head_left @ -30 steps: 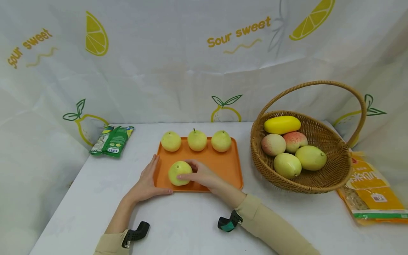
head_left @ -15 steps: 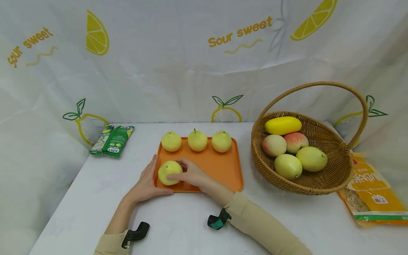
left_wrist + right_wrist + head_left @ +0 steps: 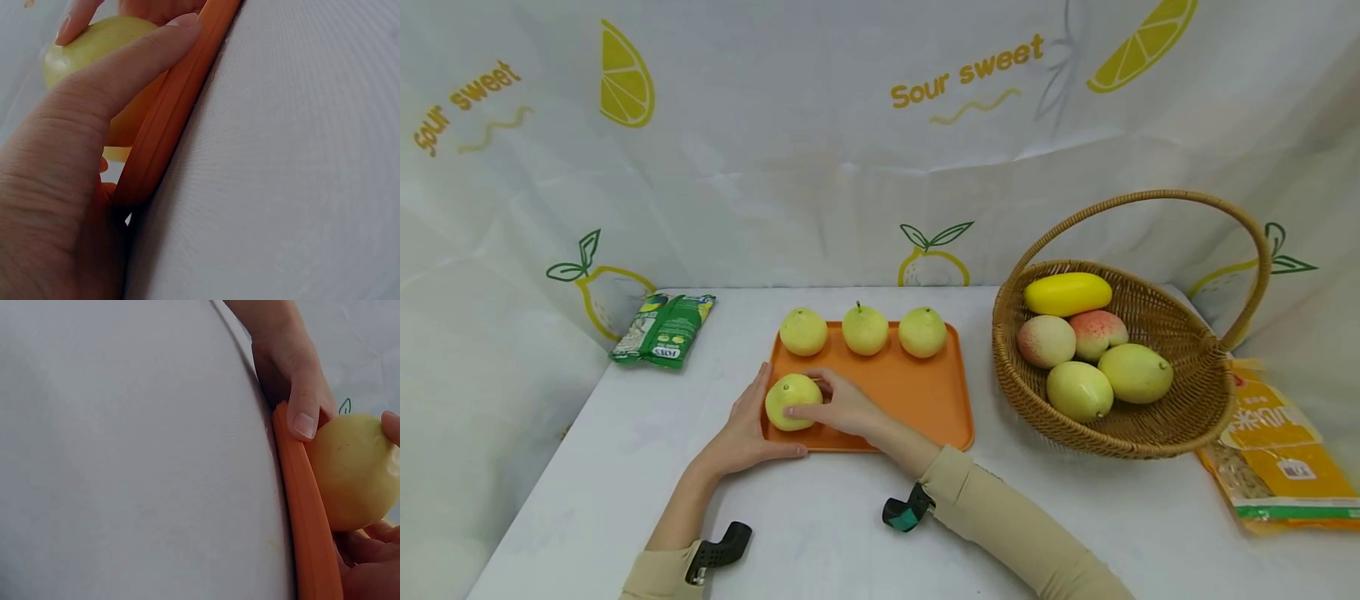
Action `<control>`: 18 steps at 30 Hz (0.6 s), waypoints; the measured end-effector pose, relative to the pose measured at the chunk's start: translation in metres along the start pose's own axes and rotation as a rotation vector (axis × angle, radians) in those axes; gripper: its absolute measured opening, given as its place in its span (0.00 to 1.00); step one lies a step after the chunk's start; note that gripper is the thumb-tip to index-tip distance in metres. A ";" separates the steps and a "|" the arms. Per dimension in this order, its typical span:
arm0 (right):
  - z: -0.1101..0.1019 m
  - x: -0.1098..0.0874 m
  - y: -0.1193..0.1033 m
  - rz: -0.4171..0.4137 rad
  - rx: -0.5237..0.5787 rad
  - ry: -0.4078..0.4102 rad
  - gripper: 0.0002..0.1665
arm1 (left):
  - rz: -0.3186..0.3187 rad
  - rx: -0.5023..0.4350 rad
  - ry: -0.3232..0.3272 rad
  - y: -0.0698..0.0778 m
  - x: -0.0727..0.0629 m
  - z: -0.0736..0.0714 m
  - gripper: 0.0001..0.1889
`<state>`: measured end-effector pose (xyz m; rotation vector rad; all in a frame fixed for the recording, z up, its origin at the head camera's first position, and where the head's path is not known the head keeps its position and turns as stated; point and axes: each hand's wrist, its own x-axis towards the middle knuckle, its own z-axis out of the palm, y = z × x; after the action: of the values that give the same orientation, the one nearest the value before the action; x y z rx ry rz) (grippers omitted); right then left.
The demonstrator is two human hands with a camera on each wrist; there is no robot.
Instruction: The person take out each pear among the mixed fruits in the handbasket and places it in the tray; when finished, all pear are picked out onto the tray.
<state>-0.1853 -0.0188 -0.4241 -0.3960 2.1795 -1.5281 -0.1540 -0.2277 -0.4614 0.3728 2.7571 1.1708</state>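
Observation:
In the head view my right hand [image 3: 848,408] grips a round yellow-green pear [image 3: 792,393] at the front left corner of an orange tray [image 3: 917,400]. Thumb and fingers reach around its right side. My left hand [image 3: 743,435] rests against that same corner, fingers straight along the left side and thumb lying on the front rim. The left wrist view shows this thumb over the orange rim [image 3: 165,125], with the pear [image 3: 103,47] just behind it. Along the tray's back edge sit a left pear [image 3: 803,332], a middle pear [image 3: 865,330] and a right pear [image 3: 922,332].
At the right stands a wicker basket [image 3: 1195,400] with a tall handle, holding a long yellow fruit [image 3: 1067,293], peaches [image 3: 1047,342] and green-yellow fruits [image 3: 1135,373]. An orange packet [image 3: 1281,458] lies beyond it. A green snack packet [image 3: 664,330] lies at the back left.
My right hand has moved left with the pear, from nearer the tray's middle to its front left corner. The left hand stays in place.

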 end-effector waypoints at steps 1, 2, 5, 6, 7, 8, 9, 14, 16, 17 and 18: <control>0.000 0.001 0.001 -0.012 -0.020 -0.007 0.38 | 0.000 0.000 0.001 0.000 0.000 0.000 0.72; 0.000 0.001 0.003 -0.028 -0.037 -0.016 0.38 | 0.000 0.002 0.001 -0.001 0.000 0.000 0.71; -0.001 0.002 0.007 -0.078 -0.058 -0.044 0.38 | 0.004 0.002 0.000 -0.001 0.001 0.000 0.71; -0.002 0.003 0.008 -0.092 -0.059 -0.053 0.38 | 0.007 0.002 -0.001 -0.001 0.001 0.000 0.71; -0.002 0.003 0.009 -0.104 -0.056 -0.061 0.38 | 0.009 0.001 -0.001 -0.001 0.001 0.000 0.70; -0.003 0.003 0.010 -0.116 -0.048 -0.070 0.38 | 0.012 0.000 -0.001 -0.001 0.001 0.001 0.70; -0.003 0.002 0.010 -0.124 -0.038 -0.078 0.39 | 0.014 -0.002 -0.001 -0.001 0.001 0.001 0.70; -0.008 -0.003 0.013 -0.181 -0.001 -0.103 0.45 | 0.021 -0.005 0.001 -0.001 0.001 0.001 0.71; -0.010 -0.005 0.015 -0.205 0.008 -0.107 0.46 | 0.024 -0.003 0.002 -0.001 0.001 0.001 0.71; -0.011 -0.006 0.016 -0.215 0.009 -0.109 0.47 | 0.024 -0.002 0.002 -0.001 0.001 0.001 0.71; -0.012 -0.006 0.016 -0.226 0.012 -0.112 0.47 | 0.025 -0.001 0.003 -0.001 0.001 0.001 0.71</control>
<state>-0.1858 -0.0007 -0.4344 -0.7273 2.0951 -1.5932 -0.1550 -0.2276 -0.4625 0.4073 2.7621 1.1784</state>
